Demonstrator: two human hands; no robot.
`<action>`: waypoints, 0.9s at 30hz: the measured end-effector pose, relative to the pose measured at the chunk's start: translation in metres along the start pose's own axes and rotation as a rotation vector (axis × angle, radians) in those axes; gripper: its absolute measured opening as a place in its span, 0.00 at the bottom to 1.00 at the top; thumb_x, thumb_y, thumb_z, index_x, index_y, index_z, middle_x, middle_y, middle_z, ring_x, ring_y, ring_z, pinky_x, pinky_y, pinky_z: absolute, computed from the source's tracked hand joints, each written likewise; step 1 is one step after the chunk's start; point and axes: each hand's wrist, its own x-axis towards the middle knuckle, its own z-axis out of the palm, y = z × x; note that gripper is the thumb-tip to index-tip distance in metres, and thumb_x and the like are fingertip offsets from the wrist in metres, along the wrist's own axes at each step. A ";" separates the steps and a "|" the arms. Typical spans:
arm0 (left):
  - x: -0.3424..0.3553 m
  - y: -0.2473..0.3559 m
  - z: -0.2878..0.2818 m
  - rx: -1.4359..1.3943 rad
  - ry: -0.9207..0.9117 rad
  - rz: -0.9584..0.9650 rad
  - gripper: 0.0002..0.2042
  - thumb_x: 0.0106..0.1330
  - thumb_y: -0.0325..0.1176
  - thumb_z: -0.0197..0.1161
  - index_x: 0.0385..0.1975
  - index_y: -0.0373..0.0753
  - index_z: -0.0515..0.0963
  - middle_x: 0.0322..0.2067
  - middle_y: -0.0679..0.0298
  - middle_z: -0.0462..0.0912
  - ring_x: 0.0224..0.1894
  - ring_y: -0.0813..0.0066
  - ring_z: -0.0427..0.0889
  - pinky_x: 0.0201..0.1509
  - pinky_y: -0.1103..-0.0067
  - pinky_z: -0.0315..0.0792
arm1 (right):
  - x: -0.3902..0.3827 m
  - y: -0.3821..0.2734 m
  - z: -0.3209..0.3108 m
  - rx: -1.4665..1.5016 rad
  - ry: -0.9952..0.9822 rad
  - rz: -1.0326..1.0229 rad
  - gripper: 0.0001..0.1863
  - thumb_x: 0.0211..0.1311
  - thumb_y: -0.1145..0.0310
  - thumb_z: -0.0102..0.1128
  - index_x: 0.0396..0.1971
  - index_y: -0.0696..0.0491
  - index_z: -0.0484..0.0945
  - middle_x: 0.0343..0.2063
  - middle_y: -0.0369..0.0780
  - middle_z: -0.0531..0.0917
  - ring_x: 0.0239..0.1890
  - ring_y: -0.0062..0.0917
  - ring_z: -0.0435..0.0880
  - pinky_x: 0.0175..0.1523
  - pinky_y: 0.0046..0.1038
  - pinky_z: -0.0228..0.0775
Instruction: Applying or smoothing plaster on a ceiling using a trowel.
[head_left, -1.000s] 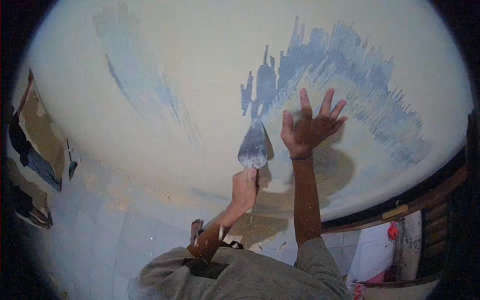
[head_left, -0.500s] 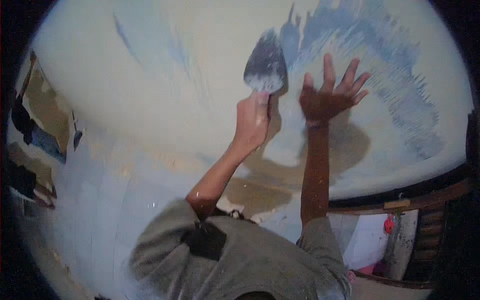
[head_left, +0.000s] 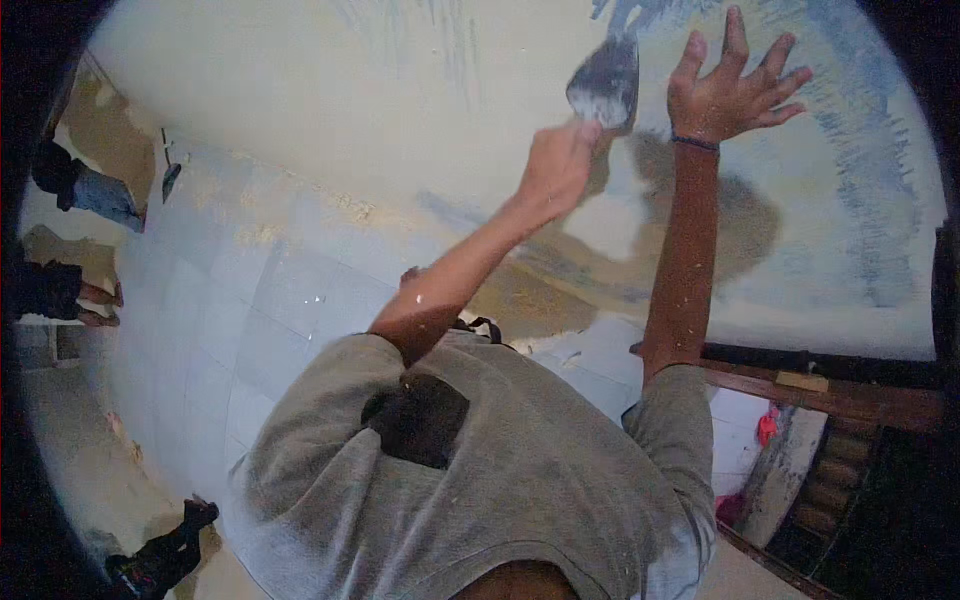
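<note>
My left hand (head_left: 558, 165) is closed round the handle of a scraper (head_left: 606, 80). Its broad dark blade, whitish near the handle, points up along the pale cream wall (head_left: 490, 110), close to a blue-grey scraped patch (head_left: 855, 120). To the right of the scraper, my right hand (head_left: 735, 98) has its fingers spread at the wall and holds nothing; a dark band circles its wrist. The scraper's handle is mostly hidden in my left fist. Both arms reach up, casting brownish shadows on the wall.
Grey-blue floor tiles (head_left: 300, 300) carry pale crumbs along the wall's foot. At the left are a person in blue jeans (head_left: 105, 197), another in dark shorts (head_left: 48, 290) and a third in dark clothing (head_left: 160, 565). A dark wooden frame (head_left: 760, 375) stands at the right.
Both hands have moved up and to the right, the scraper along with the left one. The view has shifted somewhat, bringing the person at the lower left into sight.
</note>
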 end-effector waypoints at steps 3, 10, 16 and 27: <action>0.060 0.050 -0.029 -0.063 0.067 0.067 0.21 0.74 0.43 0.37 0.30 0.31 0.72 0.26 0.40 0.76 0.34 0.37 0.76 0.39 0.56 0.68 | 0.004 0.004 -0.004 -0.056 0.018 0.005 0.27 0.61 0.55 0.56 0.62 0.35 0.70 0.71 0.43 0.58 0.74 0.49 0.46 0.69 0.64 0.36; 0.003 0.009 -0.009 0.007 -0.012 0.031 0.13 0.70 0.36 0.48 0.31 0.32 0.71 0.22 0.49 0.74 0.25 0.52 0.76 0.32 0.62 0.69 | -0.013 0.006 0.002 0.061 -0.047 0.083 0.26 0.59 0.47 0.57 0.59 0.30 0.73 0.69 0.47 0.60 0.73 0.55 0.47 0.69 0.65 0.28; 0.072 0.062 -0.045 -0.122 0.038 0.055 0.21 0.76 0.42 0.39 0.26 0.32 0.69 0.18 0.53 0.72 0.22 0.61 0.75 0.29 0.68 0.69 | 0.001 0.004 -0.019 -0.012 -0.054 0.098 0.25 0.62 0.50 0.54 0.61 0.32 0.71 0.69 0.45 0.61 0.73 0.52 0.48 0.71 0.60 0.31; 0.068 0.051 -0.031 -0.354 -0.074 -0.088 0.25 0.77 0.48 0.38 0.26 0.32 0.69 0.16 0.55 0.71 0.18 0.65 0.73 0.27 0.67 0.68 | -0.005 0.003 -0.006 0.018 -0.048 0.111 0.25 0.63 0.49 0.54 0.60 0.31 0.71 0.69 0.44 0.62 0.73 0.51 0.49 0.71 0.61 0.33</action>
